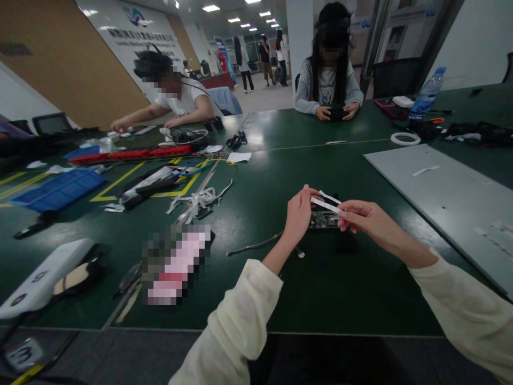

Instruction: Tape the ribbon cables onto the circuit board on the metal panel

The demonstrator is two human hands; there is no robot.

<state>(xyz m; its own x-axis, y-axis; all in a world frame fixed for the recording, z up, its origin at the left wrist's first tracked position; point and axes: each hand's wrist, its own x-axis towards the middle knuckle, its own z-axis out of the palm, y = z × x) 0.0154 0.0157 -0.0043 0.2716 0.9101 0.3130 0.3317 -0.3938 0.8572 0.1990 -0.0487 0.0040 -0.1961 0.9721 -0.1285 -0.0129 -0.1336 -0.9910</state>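
Observation:
Above the dark green table, a narrow white strip [325,205], like paper or tape, stretches between my hands. My left hand [298,215] pinches its left end, and my right hand [366,220] has the other end between thumb and fingers. A second thin white length shows just behind it; whether both are one folded piece I cannot tell. Under the strip lies a green circuit board [320,220], partly covered by my hands. A grey cable [256,246] runs across the table to the left of my left wrist.
Left are a tangle of white strips [196,202], a blurred phone [182,262], a white device [48,275] and a blue tray [60,188]. A grey panel [449,187], white tape roll [405,139] and water bottle [428,95] stand right. Two people sit across the table.

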